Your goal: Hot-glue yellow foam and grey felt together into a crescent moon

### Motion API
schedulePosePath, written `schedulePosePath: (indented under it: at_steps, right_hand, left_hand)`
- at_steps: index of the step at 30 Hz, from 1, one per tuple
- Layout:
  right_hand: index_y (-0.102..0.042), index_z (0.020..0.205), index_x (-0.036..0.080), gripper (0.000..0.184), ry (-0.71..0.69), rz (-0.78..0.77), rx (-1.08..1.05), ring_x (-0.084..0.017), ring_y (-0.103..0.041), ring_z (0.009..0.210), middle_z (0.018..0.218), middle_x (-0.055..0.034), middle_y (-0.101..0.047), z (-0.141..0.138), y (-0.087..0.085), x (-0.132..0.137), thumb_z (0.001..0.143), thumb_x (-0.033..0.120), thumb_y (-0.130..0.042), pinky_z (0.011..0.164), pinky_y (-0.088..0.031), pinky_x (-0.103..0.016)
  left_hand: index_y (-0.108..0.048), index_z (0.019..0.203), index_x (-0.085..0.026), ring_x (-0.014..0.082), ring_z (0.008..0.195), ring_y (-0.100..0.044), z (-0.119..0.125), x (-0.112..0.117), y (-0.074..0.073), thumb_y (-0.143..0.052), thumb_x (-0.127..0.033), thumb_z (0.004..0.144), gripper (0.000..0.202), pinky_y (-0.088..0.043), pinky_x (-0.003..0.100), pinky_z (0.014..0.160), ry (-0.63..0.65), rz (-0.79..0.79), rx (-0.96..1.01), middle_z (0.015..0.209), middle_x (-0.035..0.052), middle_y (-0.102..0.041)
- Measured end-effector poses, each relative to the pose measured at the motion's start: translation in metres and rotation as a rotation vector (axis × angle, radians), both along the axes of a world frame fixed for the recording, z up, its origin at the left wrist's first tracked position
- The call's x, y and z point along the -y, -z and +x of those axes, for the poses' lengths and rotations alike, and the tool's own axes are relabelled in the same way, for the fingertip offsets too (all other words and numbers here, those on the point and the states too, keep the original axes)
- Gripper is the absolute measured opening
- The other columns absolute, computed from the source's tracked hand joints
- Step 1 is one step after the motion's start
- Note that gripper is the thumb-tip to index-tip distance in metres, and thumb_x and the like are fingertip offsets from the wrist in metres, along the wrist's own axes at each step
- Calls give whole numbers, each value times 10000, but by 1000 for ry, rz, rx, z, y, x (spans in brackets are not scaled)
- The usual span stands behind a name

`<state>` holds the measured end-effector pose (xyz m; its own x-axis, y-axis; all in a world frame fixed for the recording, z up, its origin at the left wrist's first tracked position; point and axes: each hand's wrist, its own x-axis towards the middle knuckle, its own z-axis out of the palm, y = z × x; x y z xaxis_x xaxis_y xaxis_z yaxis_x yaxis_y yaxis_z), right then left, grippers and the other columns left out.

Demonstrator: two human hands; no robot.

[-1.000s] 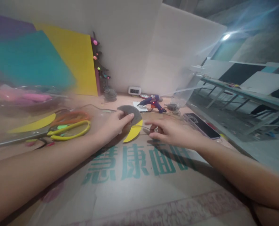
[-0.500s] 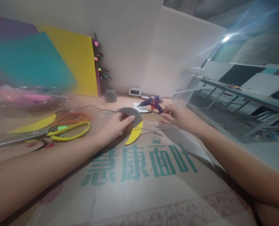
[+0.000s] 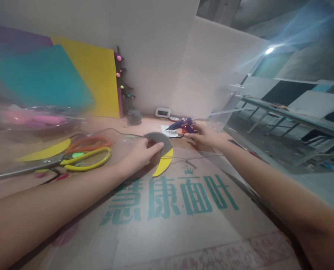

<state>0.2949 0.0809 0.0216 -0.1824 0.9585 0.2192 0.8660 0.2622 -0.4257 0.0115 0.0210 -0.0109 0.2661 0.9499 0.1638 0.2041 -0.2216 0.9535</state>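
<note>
My left hand (image 3: 139,154) pinches a grey felt half-disc (image 3: 159,138) with thumb and fingers; it lies on a yellow crescent cut-out (image 3: 164,165) on the cardboard (image 3: 167,210). My right hand (image 3: 205,135) has reached to the back of the table and closes round the handle of a blue glue gun (image 3: 181,124), whose nozzle points left over a white paper scrap (image 3: 167,131). A thin wire or thread (image 3: 184,160) lies on the cardboard between my arms.
Yellow-handled scissors (image 3: 84,162) and orange-handled scissors (image 3: 91,142) lie at left beside another yellow crescent (image 3: 44,153). Teal (image 3: 40,77) and yellow (image 3: 99,82) sheets lean on the wall. A small white clock (image 3: 162,111) stands at the back; a long table (image 3: 291,116) stands at right.
My right hand left the wire on the cardboard and travelled back and right to the glue gun, closing on it. My left hand kept its hold on the grey felt piece.
</note>
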Motion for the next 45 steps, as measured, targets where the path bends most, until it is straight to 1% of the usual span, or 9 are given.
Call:
schedulePosePath:
  at_steps: [8, 11, 19, 24, 27, 31, 35, 42, 45]
  right_hand:
    - [-650, 1057, 139, 484, 182, -76, -4, -242, -648, 846, 943, -108, -718, -24, 9, -23, 758, 516, -696, 742, -489, -319]
    - [-661, 896, 149, 343, 206, -93, -27, -228, -644, 750, 807, -85, -704, -28, 8, -19, 796, 477, -660, 690, -486, -310]
    - [-655, 791, 165, 260, 217, -80, -121, -235, -664, 728, 775, -96, -718, -20, -2, 1, 819, 421, -621, 673, -512, -327]
    - [-702, 962, 201, 254, 88, -75, -258, -230, -699, 908, 925, -69, -755, -26, -6, 27, 849, 383, -566, 792, -531, -320]
    - [-683, 956, 204, 271, -27, -52, -399, -240, -702, 869, 970, -79, -744, -38, -5, 56, 822, 429, -613, 787, -549, -362]
    - [-655, 872, 222, 278, 4, 24, -340, -249, -679, 815, 858, -66, -718, -51, 2, 91, 839, 491, -594, 820, -551, -437]
    - [-634, 891, 267, 239, -15, 88, -271, -246, -670, 894, 920, -40, -707, -56, 12, 107, 871, 488, -546, 916, -524, -455]
    - [-579, 974, 230, 289, -63, -15, -396, -192, -656, 656, 750, -17, -665, -57, 23, 108, 865, 498, -575, 674, -563, -356]
    - [-592, 928, 226, 288, -111, -15, -369, -182, -642, 655, 746, -12, -654, -54, 24, 109, 859, 506, -590, 663, -553, -343]
  left_hand:
    - [-529, 638, -192, 134, 554, -490, -1, -2, 1, -584, -434, 825, 311, -378, 242, 547, 19, 20, -17, 572, -28, -544]
    - [-527, 632, -194, 133, 558, -484, -1, -2, 1, -584, -419, 830, 305, -378, 241, 548, 27, 31, 1, 573, -30, -541]
    - [-535, 615, -191, 137, 539, -486, -1, 0, 2, -593, -430, 827, 326, -362, 251, 521, 21, 16, 6, 559, -15, -552]
    - [-555, 647, -193, 141, 539, -489, 0, 1, 3, -611, -406, 814, 276, -379, 254, 531, 16, 10, 63, 559, -20, -554]
    - [-563, 646, -196, 139, 524, -472, 1, 2, -1, -608, -357, 813, 236, -371, 253, 531, 1, 31, 61, 531, -31, -528]
    - [-560, 617, -196, 138, 522, -469, 1, 4, -6, -591, -324, 811, 235, -355, 251, 525, -27, 61, 10, 518, -31, -521]
    - [-541, 585, -199, 136, 517, -470, 1, 6, -10, -570, -341, 825, 280, -357, 251, 526, -37, 57, -30, 516, -29, -525]
    - [-558, 615, -192, 149, 555, -529, -2, -2, 1, -538, -441, 854, 346, -390, 259, 555, -116, 2, 31, 558, 2, -573]
    - [-561, 650, -191, 147, 548, -521, -3, -5, 8, -550, -481, 849, 352, -385, 257, 534, -125, -6, 102, 577, 5, -567]
